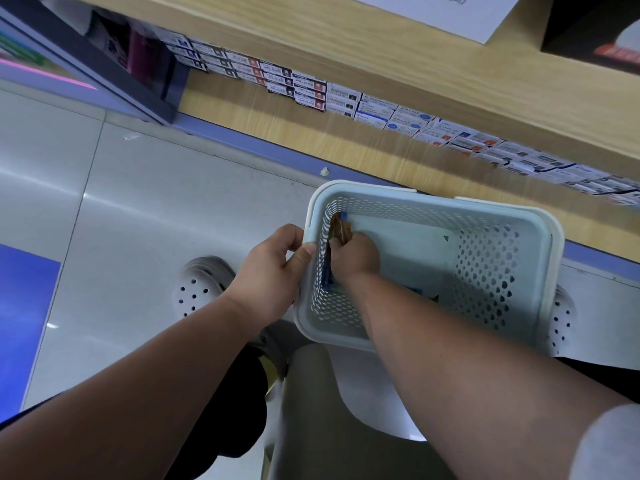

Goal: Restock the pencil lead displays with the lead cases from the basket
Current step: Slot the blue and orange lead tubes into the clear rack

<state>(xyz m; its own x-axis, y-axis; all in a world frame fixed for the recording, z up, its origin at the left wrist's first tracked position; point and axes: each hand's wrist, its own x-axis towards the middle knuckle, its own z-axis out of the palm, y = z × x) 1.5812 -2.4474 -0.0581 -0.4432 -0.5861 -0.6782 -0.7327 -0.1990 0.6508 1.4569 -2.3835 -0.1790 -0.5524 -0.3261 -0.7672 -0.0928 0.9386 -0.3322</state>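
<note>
A: Nearest is the right forearm point(450, 334); where does it lead?
B: To the right hand point(355, 258), inside the basket point(550, 237), fingers curled round a bundle of lead cases point(341, 228) lying against the left wall, long axis pointing toward the shelf point(311, 43).
A: And the left hand point(273, 271)?
B: It grips the basket rim just beside them. Grey tiled floor point(138, 202) beneath; the shelf stands ahead, above.
</note>
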